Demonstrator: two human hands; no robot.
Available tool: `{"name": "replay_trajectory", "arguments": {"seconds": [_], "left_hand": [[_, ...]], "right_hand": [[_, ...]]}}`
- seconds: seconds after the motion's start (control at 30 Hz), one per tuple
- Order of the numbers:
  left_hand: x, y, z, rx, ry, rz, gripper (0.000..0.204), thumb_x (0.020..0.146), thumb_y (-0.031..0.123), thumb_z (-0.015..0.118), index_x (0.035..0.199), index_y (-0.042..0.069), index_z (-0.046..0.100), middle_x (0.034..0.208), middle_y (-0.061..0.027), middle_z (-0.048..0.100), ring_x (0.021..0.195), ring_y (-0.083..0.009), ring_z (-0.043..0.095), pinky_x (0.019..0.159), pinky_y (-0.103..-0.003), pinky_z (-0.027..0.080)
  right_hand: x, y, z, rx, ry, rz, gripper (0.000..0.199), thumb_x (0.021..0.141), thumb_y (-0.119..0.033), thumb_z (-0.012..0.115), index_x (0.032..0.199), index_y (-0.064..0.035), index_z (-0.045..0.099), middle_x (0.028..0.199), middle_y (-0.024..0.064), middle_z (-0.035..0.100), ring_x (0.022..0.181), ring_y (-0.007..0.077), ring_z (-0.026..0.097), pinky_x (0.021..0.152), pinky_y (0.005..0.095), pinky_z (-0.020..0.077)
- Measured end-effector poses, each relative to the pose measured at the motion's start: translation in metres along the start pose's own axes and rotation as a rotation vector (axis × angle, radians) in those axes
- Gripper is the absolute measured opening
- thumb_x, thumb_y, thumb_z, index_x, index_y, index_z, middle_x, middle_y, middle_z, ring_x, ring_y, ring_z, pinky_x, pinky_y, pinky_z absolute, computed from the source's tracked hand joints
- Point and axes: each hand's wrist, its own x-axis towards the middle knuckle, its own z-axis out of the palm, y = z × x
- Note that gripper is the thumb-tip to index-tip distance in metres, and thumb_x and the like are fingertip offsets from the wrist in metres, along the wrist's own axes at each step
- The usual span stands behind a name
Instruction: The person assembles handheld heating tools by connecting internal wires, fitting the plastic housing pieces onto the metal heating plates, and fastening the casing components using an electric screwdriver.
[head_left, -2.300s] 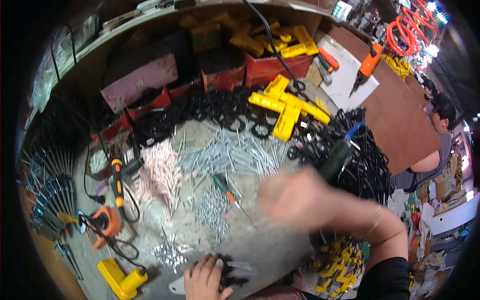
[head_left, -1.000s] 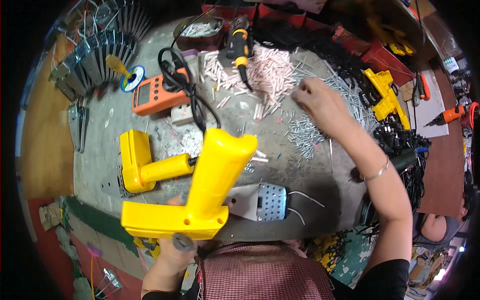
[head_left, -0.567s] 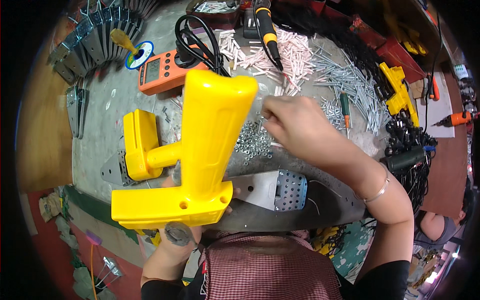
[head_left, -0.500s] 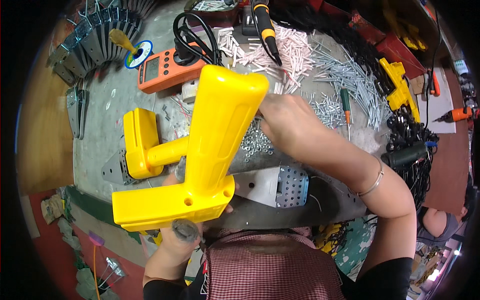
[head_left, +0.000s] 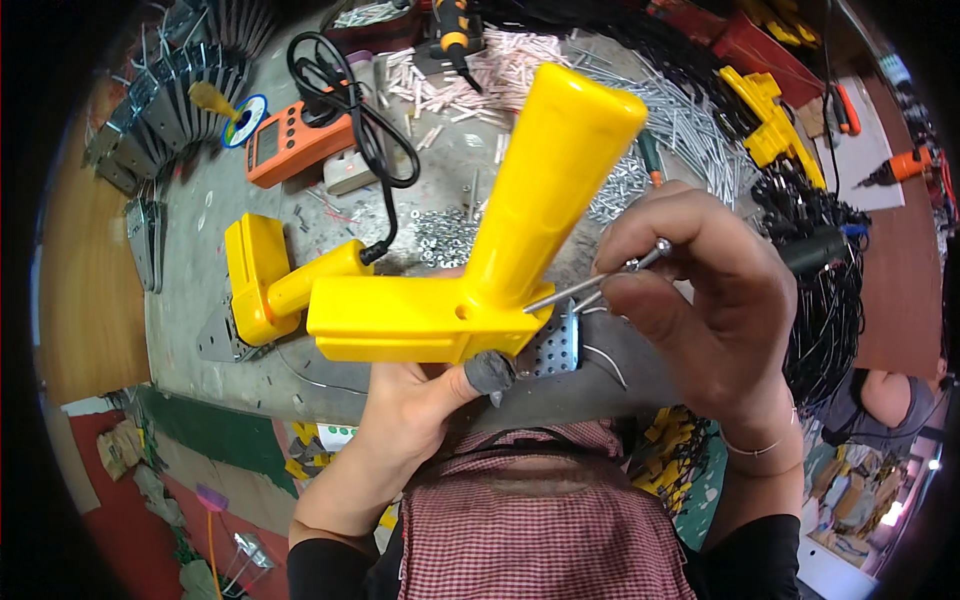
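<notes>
head view: yellow handle points lengthwise toward upper right.

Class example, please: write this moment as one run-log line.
left grip: holding yellow casing | right grip: pinching long screw | screw tip: at casing's right end, insertion unclear | nearby: orange meter

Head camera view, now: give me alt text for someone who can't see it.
A person's left hand holds a bright yellow plastic housing with a thick handle, while the right hand pinches long silver metal screws near its right end. On the grey worktop beyond lie an orange boxy meter and a pile of slim pink-white sticks.
</notes>
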Motion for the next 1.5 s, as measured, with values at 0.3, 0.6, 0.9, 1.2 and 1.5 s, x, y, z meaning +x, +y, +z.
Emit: {"name": "replay_trajectory", "arguments": {"seconds": [0.3,0.6,0.9,1.2,1.5], "left_hand": [[-0.003,-0.019,0.016,0.862,0.143,0.467,0.056,0.081,0.006,0.072,0.130,0.001,0.044,0.120,-0.0132,0.059,0.110,-0.0204,0.058,0.094,-0.034,0.046],[0.013,-0.029,0.022,0.919,0.163,0.670,0.052,0.083,0.003,0.068,0.129,0.000,0.043,0.114,-0.0116,0.057,0.102,-0.0223,0.060,0.092,-0.032,0.046],[0.014,-0.019,0.023,1.105,0.061,0.916,0.044,0.080,0.005,0.070,0.121,0.000,0.056,0.119,-0.0198,0.062,0.105,-0.0320,0.063,0.091,-0.037,0.049],[0.026,0.029,0.038,0.569,-0.360,0.148,0.072,0.066,0.013,0.082,0.127,-0.001,0.047,0.115,-0.0093,0.060,0.105,-0.0208,0.059,0.093,-0.034,0.045],[0.033,-0.022,0.022,1.584,-0.295,0.567,0.080,0.053,0.024,0.079,0.126,0.002,0.054,0.123,-0.0160,0.056,0.114,-0.0349,0.052,0.097,-0.044,0.041]], "right_hand": [[-0.021,-0.006,-0.020,0.045,-0.004,0.223,0.021,0.080,0.001,0.069,0.098,0.0031,0.059,0.091,0.0047,0.061,0.080,0.0088,0.060,0.072,0.0207,0.0466],[-0.030,-0.007,-0.009,-0.103,0.146,-0.103,0.023,0.080,0.008,0.067,0.101,0.0064,0.057,0.090,0.0162,0.067,0.081,0.0184,0.069,0.067,0.0260,0.0561],[-0.032,-0.005,0.004,-0.177,0.079,-0.098,0.034,0.074,0.005,0.074,0.101,0.0028,0.054,0.094,0.0114,0.062,0.082,0.0194,0.066,0.070,0.0269,0.0539],[-0.037,0.032,-0.019,-0.968,0.144,-0.495,0.041,0.067,-0.013,0.070,0.108,-0.0096,0.066,0.097,0.0043,0.061,0.101,0.0212,0.058,0.093,0.0378,0.0460],[-0.070,0.041,-0.035,-0.843,-0.340,0.128,0.035,0.064,-0.013,0.066,0.096,-0.0011,0.059,0.083,0.0111,0.049,0.075,0.0288,0.052,0.069,0.0398,0.0426]]}}
